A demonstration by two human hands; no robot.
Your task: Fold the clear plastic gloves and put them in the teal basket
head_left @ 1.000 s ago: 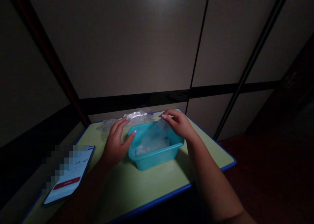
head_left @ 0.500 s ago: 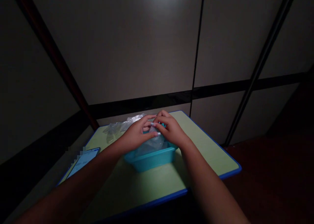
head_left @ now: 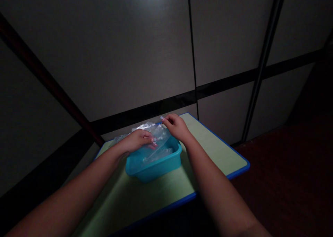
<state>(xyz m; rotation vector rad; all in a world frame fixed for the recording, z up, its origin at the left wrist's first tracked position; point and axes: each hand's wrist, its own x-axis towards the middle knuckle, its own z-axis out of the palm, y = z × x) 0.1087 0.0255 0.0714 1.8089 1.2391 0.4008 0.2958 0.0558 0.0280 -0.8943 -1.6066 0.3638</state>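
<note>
A clear plastic bag is stretched between my two hands over a turquoise plastic basin. My right hand pinches the bag's upper edge between thumb and fingers, above the basin's back right corner. Over the left part of the basin, my left hand is closed on the bag's other side, its fingertips partly seen through the film. More clear plastic lies inside the basin; whether it belongs to the same bag I cannot tell.
Crumpled clear plastic lies at the table's back left. The light green table has a blue edge. Close behind it stand large pale panels with a dark band.
My hands have drawn apart, spreading the bag between them. The view has shifted, and the phone at the left no longer shows.
</note>
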